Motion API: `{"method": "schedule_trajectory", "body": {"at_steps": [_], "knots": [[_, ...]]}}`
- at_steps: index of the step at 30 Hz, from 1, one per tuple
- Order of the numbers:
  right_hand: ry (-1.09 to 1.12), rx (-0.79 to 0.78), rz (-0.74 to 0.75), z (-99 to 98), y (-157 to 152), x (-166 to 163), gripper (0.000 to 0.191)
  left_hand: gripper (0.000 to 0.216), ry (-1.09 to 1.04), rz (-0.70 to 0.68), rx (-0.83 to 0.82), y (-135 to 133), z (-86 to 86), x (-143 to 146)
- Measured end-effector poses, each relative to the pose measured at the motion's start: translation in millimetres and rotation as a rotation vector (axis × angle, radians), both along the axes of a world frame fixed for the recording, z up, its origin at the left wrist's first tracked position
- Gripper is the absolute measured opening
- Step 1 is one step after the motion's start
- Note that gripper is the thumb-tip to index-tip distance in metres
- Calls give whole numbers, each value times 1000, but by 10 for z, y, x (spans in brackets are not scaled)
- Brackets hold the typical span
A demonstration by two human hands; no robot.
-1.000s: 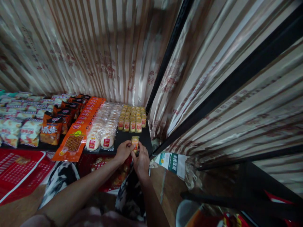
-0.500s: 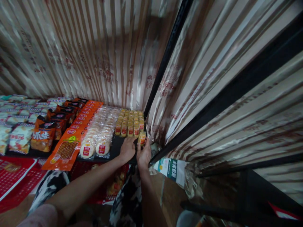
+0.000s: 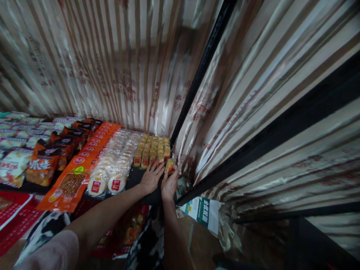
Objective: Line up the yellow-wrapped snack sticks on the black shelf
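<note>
At the right-hand end of a black shelf point(image 3: 135, 180), here's my right hand point(image 3: 169, 184), thumb and fingers closed on a small yellow wrapped packet point(image 3: 170, 165), holding it at the front right corner of a tight block of matching yellow packets point(image 3: 153, 147). Whether its base meets the shelf, I can't tell! Over at ten o'clock from that grip, my left hand point(image 3: 152, 177) is open and flat, fingers fanned, fingertips against the block's front row.

Round white crackers in clear plastic wrap point(image 3: 117, 183) line up at nine o'clock from my left hand, two columns running back. Beyond them, same direction: long flat orange packets point(image 3: 70, 184), overlapping, then plump black-and-orange bags point(image 3: 42, 165), then white pillow-shaped bags point(image 3: 15, 168). Down at seven o'clock, below the shelf, sits a red plastic basket point(image 3: 142, 221). And up at one o'clock from my right hand, a slanting black post point(image 3: 194, 84) before striped, shiny curtain cloth point(image 3: 112, 56)!
</note>
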State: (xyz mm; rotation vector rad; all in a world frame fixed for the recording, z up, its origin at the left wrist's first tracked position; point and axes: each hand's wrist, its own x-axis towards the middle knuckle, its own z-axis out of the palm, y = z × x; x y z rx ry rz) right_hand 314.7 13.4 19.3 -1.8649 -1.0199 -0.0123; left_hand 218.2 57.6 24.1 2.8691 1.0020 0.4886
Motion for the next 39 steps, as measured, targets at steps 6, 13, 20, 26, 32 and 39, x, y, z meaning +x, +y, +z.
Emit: {"method": "schedule_trajectory", "body": {"at_steps": [6, 13, 20, 26, 32, 39], "knots": [[-4, -20, 21, -25, 100, 69, 30, 49, -42, -15, 43, 41, -100, -25], [-5, 7, 45, -68, 219, 105, 24, 58, -96, -16, 18, 37, -125, -37], [-9, 27, 89, -145, 264, 144, 22, 59, -129, -28, -20, 26, -102, -38], [-40, -12, 80, -117, 294, 140, 15, 54, -135, 15, -33, 0, -45, -53], [-60, 19, 71, -125, 307, 130, 16, 53, -135, -5, -36, 4, -31, -55], [-112, 44, 77, -226, 248, 107, 32, 49, -118, -27, -53, 5, -19, -45]]}}
